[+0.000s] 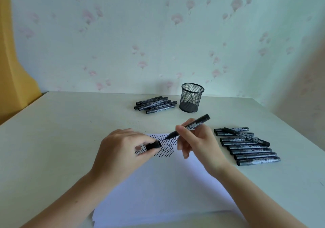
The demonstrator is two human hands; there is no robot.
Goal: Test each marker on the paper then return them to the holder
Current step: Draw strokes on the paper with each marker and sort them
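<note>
A person's right hand (197, 145) pinches an uncapped marker (190, 125) between thumb and fingers, its tip poised at the far edge of the paper (158, 183), at or just above the zigzags (158, 147) already inked there; whether it touches cannot be told. The left hand (123, 150) rests over the sheet, its fingers closed around the cap (153, 145). The many zigzag rows suggest a good share of the testing is done, yet the holder (191, 98), an upright mesh cup at the back of the surface (52, 131), stands empty, so no marker has gone home. A small pile (155, 105) of capped markers lies just left of the holder, and a longer row (249, 146) lies to the right of the paper, one marker laid slantwise across it; which group has been tested cannot be told. Most of the sheet nearer the person is blank, leaving ample room for more strokes. The left half of the surface is bare, and the path from paper to holder runs open between the two groups; the row sits near the right edge.
</note>
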